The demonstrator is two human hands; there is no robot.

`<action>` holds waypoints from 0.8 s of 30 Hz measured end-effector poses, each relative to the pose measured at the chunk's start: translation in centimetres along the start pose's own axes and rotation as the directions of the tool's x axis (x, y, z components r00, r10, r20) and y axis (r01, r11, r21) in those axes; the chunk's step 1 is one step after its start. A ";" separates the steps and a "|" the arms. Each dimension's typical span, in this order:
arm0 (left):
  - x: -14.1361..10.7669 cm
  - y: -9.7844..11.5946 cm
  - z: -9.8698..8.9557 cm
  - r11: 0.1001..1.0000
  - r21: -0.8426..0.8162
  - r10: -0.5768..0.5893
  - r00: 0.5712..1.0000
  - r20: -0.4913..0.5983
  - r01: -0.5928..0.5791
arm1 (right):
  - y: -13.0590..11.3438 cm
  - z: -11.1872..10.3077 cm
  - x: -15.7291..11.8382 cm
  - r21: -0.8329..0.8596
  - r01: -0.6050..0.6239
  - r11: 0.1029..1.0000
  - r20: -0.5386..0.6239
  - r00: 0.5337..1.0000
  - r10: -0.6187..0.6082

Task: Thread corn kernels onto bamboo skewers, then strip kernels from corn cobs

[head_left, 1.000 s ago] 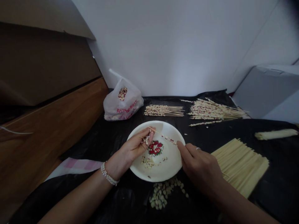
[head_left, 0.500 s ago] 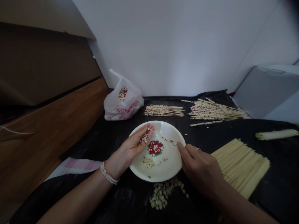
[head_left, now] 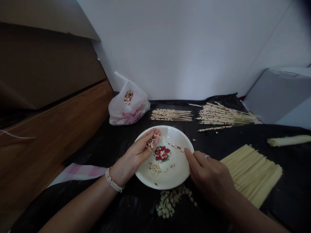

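Observation:
Over a white basin (head_left: 179, 171) with a red flower print, my left hand (head_left: 133, 153) cups white and purplish corn kernels (head_left: 151, 142) against its palm. Its thumb and forefinger close at the tip of a thin wooden skewer (head_left: 162, 138). My right hand (head_left: 210, 171), closed, grips this skewer from the other side. Several kernels are threaded on the skewer close to my right fingers. Loose pale kernels (head_left: 154, 169) lie in the bottom of the basin, below my left hand.
Behind the basin stand a white plastic bag (head_left: 131, 108) of kernels and two piles of filled skewers (head_left: 162, 115). Bare skewers (head_left: 255, 171) lie at right beside a pale bundle (head_left: 289, 140). Larger pale kernels (head_left: 167, 204) are scattered on black sheeting (head_left: 128, 207) in front.
The whole view has shifted very slightly. Both hands keep nearly the same hold on the skewer, and the kernels on it look almost unchanged.

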State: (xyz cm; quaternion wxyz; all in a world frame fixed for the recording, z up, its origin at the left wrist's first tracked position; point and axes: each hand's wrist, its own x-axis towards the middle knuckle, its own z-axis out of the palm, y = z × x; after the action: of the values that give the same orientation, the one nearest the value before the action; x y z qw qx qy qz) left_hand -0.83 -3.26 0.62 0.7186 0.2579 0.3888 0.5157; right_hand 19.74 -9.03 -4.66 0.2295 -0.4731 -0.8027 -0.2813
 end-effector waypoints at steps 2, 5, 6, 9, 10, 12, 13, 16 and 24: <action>1.2 -0.2 -0.5 0.999 -0.013 -0.032 0.999 -0.013 0.032 | 0.0 0.0 0.0 -0.020 -0.005 1.000 0.013 1.000 0.005; 3.3 -0.6 -1.2 0.988 -0.088 -0.137 0.983 -0.118 0.128 | 0.0 0.0 0.1 -0.043 -0.008 0.999 0.009 1.000 0.009; 3.9 -0.7 -1.4 0.986 -0.096 -0.147 0.981 -0.125 0.136 | 0.0 0.0 0.1 -0.045 -0.008 0.999 0.005 1.000 0.008; 4.9 -1.0 -1.9 0.982 -0.103 -0.169 0.979 -0.110 0.158 | -0.1 0.0 0.2 -0.031 -0.007 0.999 0.003 1.000 0.007; 5.1 -1.1 -2.1 0.981 -0.104 -0.176 0.979 -0.100 0.166 | -0.1 0.0 0.2 -0.024 -0.008 1.000 0.004 1.000 0.008; 5.1 -1.1 -2.2 0.978 -0.107 -0.190 0.978 -0.083 0.181 | -0.1 0.0 0.2 -0.017 -0.011 1.000 0.003 1.000 0.011; 5.1 -1.2 -2.3 0.977 -0.109 -0.195 0.977 -0.081 0.186 | -0.1 0.0 0.2 -0.017 -0.012 1.000 0.003 1.000 0.012; 5.0 -1.3 -2.2 0.974 -0.119 -0.203 0.976 -0.080 0.193 | 0.0 0.0 0.1 -0.023 -0.013 1.000 0.005 1.000 0.013; 4.6 -1.4 -1.7 0.966 -0.169 -0.212 0.974 -0.082 0.196 | 0.0 -0.1 0.2 -0.024 -0.008 1.000 -0.006 1.000 0.008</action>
State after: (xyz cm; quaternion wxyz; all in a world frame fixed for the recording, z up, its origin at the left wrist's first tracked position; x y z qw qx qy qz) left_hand -0.73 0.55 -2.75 0.7661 0.1321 0.4058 0.4807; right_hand 19.63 -8.93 -4.47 0.2272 -0.4781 -0.7968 -0.2914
